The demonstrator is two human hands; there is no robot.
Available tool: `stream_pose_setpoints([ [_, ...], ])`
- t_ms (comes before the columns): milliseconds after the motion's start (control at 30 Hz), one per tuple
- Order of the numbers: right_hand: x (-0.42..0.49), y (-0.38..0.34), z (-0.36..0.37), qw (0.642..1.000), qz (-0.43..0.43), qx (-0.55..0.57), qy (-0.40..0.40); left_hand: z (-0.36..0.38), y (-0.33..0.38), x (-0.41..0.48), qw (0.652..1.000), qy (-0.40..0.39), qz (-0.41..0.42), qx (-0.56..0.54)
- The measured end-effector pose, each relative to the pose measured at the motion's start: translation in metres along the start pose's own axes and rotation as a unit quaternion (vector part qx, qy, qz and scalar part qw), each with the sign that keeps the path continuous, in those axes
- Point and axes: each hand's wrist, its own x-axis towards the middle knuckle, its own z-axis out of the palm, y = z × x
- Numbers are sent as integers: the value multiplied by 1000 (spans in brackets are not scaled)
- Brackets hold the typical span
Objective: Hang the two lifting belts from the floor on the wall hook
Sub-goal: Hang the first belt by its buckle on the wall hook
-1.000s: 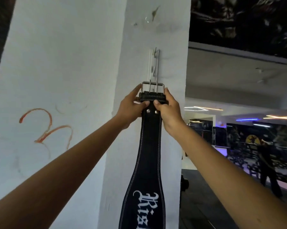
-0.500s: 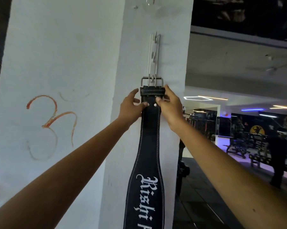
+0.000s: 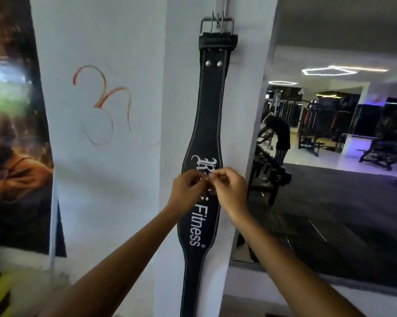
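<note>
The black lifting belt [image 3: 210, 124] hung flat against the white pillar [image 3: 179, 88], its metal buckle [image 3: 217, 25] near the top edge of the pillar face, on a hook part I could hardly see. My left hand [image 3: 186, 191] and my right hand [image 3: 230, 192] were in front of the belt's wide middle. The fingertips of both met there. Each grip was curled and pressed together, but I cannot tell if they pinched anything. An orange mark [image 3: 103, 99] was on the wall [image 3: 97, 179] at the left.
</note>
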Motion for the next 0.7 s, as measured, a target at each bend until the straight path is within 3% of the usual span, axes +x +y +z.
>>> stream_pose_setpoints([
  [333, -191, 162, 2, 952, 275, -22, -132, 49, -176, -157, 956, -37, -286, 47],
  [533, -314, 274, 9, 895, 410, -66, -163, 83, -301, -258, 888, -71, -455, 5],
  [700, -447, 379, 23, 829, 490, -126, -238, 113, -422, -375, 822, -92, -561, 34],
])
